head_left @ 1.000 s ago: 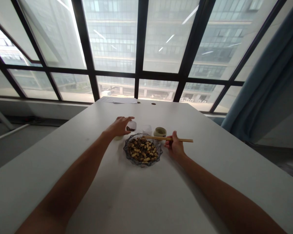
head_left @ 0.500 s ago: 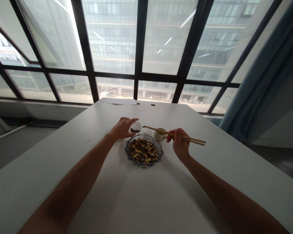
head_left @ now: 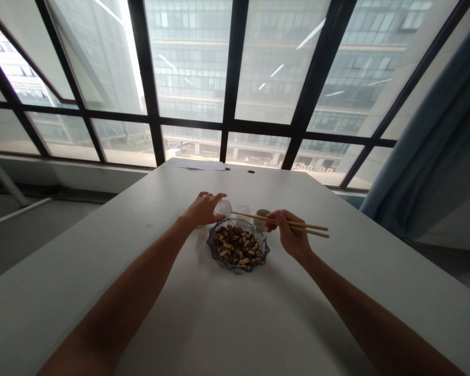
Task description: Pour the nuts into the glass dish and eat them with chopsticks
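Note:
My left hand (head_left: 204, 209) grips a small clear cup (head_left: 224, 208) between thumb and fingers, just behind the left rim of a glass bowl. In my right hand (head_left: 290, 230) is a pair of wooden chopsticks (head_left: 308, 230), pointing left. Their tips meet at the cup's right side; whether anything is between them is too small to tell. Below both hands stands the scalloped glass bowl (head_left: 267, 253), holding unshelled peanuts (head_left: 243, 260) mixed with dark, thin seeds (head_left: 233, 234). A yellowish-green jar (head_left: 261, 213) is partly hidden behind the chopsticks and right fingers.
Another clear container (head_left: 243, 210) stands behind the bowl, between the cup and the jar. White paper (head_left: 199, 165) lies at the far end of the white table (head_left: 215, 324), near two round dark spots. Windows rise beyond; a blue curtain (head_left: 423, 141) hangs at right.
The chopstick tips have come down and left to the cup; the dark bit at their end no longer shows. Dark seeds seen inside the cup earlier are out of sight. The view has shifted slightly.

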Available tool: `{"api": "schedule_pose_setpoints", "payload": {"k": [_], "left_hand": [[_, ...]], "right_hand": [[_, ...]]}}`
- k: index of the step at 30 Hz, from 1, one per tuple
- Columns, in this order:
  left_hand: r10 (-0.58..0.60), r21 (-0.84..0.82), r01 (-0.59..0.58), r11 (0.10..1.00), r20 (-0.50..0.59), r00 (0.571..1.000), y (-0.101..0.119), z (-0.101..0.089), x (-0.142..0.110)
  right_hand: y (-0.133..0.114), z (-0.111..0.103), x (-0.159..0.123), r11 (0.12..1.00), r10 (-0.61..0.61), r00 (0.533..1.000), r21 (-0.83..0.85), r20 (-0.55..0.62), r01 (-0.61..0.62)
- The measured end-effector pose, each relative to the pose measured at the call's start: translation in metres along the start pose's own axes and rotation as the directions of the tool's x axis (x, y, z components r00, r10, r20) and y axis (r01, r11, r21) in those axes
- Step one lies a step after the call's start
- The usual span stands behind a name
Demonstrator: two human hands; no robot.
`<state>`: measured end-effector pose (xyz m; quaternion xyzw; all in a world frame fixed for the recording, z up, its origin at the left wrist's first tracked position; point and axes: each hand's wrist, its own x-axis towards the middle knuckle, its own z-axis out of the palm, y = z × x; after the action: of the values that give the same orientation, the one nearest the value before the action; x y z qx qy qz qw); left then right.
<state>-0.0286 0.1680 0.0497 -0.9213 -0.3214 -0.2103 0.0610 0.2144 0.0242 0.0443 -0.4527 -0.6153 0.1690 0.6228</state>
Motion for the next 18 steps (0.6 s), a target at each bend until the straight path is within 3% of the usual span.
{"api": "schedule_pose_setpoints", "payload": {"k": [8,13,18], "left_hand": [[-0.097,0.013,0.096,0.995,0.121,0.988,0.001,0.003,-0.001],[-0.182,-0.017,0.189,0.982,0.193,0.964,0.0,0.005,-0.003],[-0.192,-0.015,0.199,0.98,0.21,0.959,-0.001,0.006,-0.003]], "right_hand": [[-0.03,-0.021,0.011,0.978,0.154,0.961,-0.176,0.228,-0.115],[-0.033,-0.021,0.011,0.97,0.162,0.958,-0.214,0.237,-0.112],[-0.031,-0.021,0.012,0.95,0.196,0.928,-0.295,0.318,-0.099]]}}
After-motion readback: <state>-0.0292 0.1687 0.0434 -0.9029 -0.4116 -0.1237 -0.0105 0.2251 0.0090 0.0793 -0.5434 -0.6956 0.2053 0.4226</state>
